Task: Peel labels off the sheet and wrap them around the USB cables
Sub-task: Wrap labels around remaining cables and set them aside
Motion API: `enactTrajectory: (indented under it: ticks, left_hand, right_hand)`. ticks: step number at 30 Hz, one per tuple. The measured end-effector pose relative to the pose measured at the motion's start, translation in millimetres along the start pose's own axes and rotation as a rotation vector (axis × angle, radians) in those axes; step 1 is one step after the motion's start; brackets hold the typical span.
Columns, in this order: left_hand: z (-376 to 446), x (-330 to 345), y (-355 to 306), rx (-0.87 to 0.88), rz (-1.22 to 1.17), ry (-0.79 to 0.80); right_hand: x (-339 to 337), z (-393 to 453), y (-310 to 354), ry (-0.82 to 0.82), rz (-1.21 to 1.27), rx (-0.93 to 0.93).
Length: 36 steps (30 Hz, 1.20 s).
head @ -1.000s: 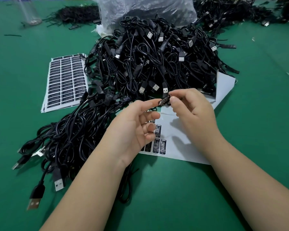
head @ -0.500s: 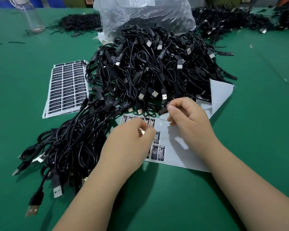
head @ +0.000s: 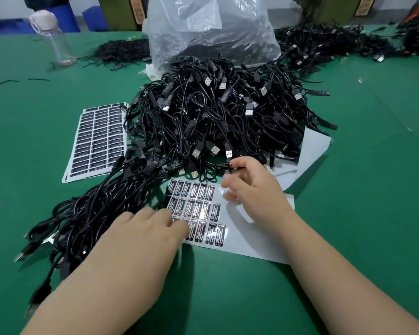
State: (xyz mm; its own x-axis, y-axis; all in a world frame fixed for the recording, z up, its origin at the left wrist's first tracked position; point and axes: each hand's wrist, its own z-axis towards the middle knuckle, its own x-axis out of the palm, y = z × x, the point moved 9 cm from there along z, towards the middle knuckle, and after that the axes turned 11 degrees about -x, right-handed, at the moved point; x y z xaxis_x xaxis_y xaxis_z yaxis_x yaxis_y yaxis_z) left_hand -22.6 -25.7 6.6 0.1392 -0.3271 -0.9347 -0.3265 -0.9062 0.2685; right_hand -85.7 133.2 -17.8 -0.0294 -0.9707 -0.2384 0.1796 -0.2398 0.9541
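The left hand (head: 153, 228) has dropped flat onto the label sheet (head: 247, 238); right hand (head: 249, 187) fingers pinch the label (head: 224, 165), freeing it for wrapping.

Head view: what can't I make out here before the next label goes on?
- Left hand: blurred by motion; its fingertips' contact with the label sheet is unclear.
- Sheet's near-left labels: covered by the left hand.
- Label pinched in the right hand: whether it is already wrapped on a cable can't be told against the cable pile.
- Label print: too small to read fully.
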Motion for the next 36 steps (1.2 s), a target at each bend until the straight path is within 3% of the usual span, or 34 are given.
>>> enactTrajectory:
  ticks: [5,12,15,19,23,28,32,36]
  left_hand:
    - [10.4,-20.2,-1.6,0.025,0.059,-0.019]
    - [86.4,-120.6,10.6,-0.051,-0.544,-0.334]
    - [135.7,-141.8,45.9,-0.256,-0.759,-0.462]
    - [188.9,-114.2,99.0,-0.591,-0.815,-0.331]
    - [202.2,-93.6,103.5,-0.55,-0.801,-0.265]
    - [180.3,-105.8,107.5,-0.56,-1.218,-0.453]
    - [152.0,-124.4,96.0,-0.556,-1.028,-0.636]
    - [120.5,-146.6,87.6,-0.46,-0.803,-0.917]
  right_hand:
    - [-0.4,0.0,-0.6,0.002,-0.004,0.002]
    - [0.3,0.9,0.4,-0.008,-0.012,-0.008]
    - [1.4,0.0,0.3,0.009,-0.009,-0.008]
    - [2.4,-0.2,-2.2,0.025,-0.004,0.0]
    - [2.2,-0.1,-3.4,0.03,0.005,-0.004]
    - [1.6,0.1,-2.3,0.026,0.026,-0.002]
    - [1.0,-1.1,-0.6,0.021,0.017,-0.01]
    - [1.5,-1.3,1.3,0.019,0.027,-0.018]
